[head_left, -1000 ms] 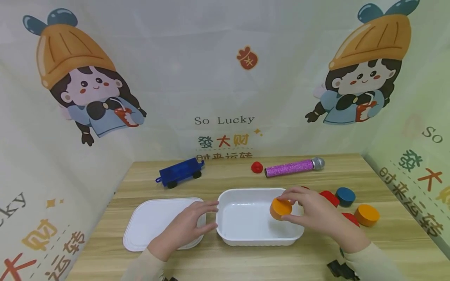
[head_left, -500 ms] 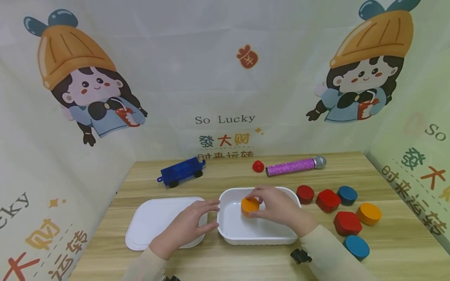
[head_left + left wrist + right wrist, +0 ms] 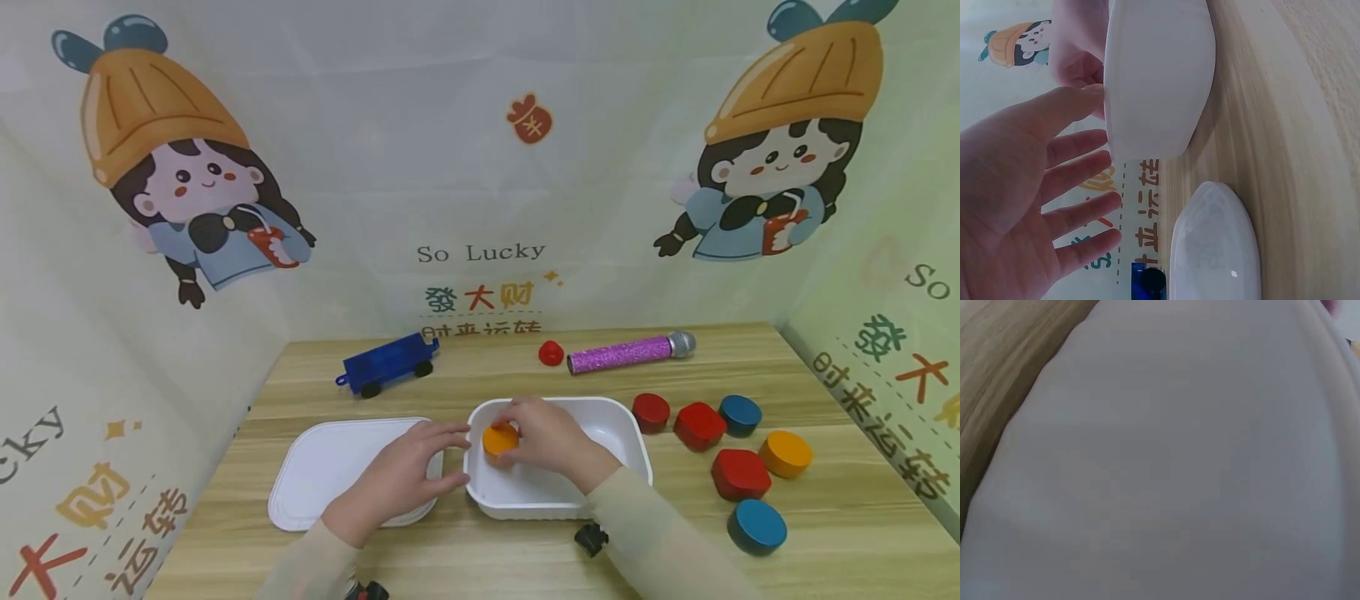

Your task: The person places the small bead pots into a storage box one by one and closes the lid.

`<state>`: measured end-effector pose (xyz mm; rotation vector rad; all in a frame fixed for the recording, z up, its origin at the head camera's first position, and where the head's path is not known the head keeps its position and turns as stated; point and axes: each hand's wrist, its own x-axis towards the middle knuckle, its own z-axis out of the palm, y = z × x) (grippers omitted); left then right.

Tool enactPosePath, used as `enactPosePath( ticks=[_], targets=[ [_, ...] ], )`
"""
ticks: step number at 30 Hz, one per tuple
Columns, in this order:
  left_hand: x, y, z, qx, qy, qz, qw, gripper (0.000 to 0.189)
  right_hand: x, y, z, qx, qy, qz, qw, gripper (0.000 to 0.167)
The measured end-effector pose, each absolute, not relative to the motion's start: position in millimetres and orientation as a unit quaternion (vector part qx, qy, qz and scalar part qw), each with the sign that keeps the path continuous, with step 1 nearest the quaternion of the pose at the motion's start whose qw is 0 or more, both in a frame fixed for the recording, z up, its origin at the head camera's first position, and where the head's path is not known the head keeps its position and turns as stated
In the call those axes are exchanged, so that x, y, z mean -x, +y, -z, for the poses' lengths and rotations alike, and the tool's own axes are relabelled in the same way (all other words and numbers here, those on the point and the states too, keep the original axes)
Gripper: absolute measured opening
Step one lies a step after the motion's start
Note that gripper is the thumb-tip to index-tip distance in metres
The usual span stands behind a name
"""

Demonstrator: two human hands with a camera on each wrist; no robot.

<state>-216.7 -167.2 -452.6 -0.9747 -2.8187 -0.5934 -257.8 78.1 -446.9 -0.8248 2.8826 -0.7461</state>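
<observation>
In the head view my right hand pinches an orange round block between thumb and fingers, low inside the left end of a white rectangular container. My left hand has its fingers extended, the tips at the container's left rim. The left wrist view shows the left hand with thumb tip against the rim of the container and fingers spread beside it. Only the container's pale outer wall fills most of the right wrist view, so the right hand's grip is hidden there.
A white lid lies left of the container, partly under the left forearm. Several red, blue and orange blocks sit on the right. Behind are a blue toy wagon, a small red piece and a purple glittery microphone.
My right hand has carried the orange block leftward and down, from the container's right end to its left end. The left hand has stayed at the left rim.
</observation>
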Motion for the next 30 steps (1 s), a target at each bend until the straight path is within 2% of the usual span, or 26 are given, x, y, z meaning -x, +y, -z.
enactPosePath(
  ticks=[14,24,30],
  targets=[
    [217,-166,450,0.31,-0.928,0.201,0.045,0.039,265,68,453,0.274,0.927,0.252,0.029,0.04],
    [216,-166,452,0.297,-0.93,0.214,0.023,0.04,242,99,445,0.229,0.946,0.229,0.018,0.04],
    [216,-166,453,0.301,-0.93,0.207,0.028,0.039,222,127,438,0.22,0.953,0.208,-0.026,0.033]
  ],
)
